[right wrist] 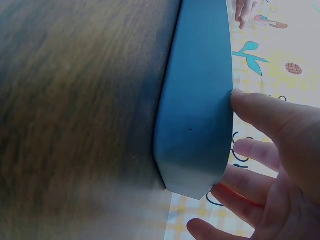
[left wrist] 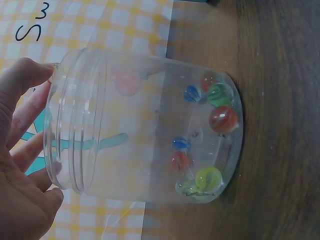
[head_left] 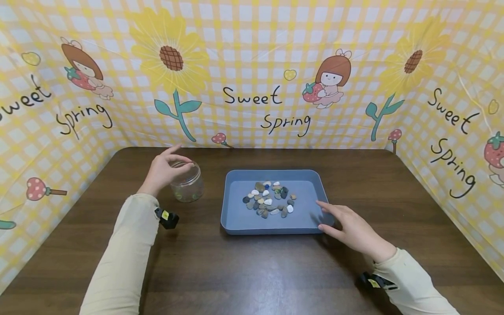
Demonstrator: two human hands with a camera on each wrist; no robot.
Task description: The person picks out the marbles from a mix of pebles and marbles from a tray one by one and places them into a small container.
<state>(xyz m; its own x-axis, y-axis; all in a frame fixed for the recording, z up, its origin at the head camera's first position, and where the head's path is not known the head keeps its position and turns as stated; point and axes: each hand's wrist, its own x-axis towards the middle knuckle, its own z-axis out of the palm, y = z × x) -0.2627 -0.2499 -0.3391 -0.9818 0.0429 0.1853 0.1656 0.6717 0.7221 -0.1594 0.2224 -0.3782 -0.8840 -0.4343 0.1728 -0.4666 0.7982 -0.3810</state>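
A clear plastic jar stands upright on the table, left of the tray. Several glass marbles lie in its bottom. My left hand is over the jar's mouth, thumb and forefinger tips close together by the rim; whether they pinch anything is hidden. The blue tray bears a spread of pebbles, with a blue marble and a green glass marble among them. At the tray's right edge, my right hand has its fingers extended and spread, with the thumb touching the rim.
The brown wooden table runs back to a yellow checked cloth printed with flowers and lettering, which hangs at the back and both sides. Bare wood shows between jar and tray and in front of both.
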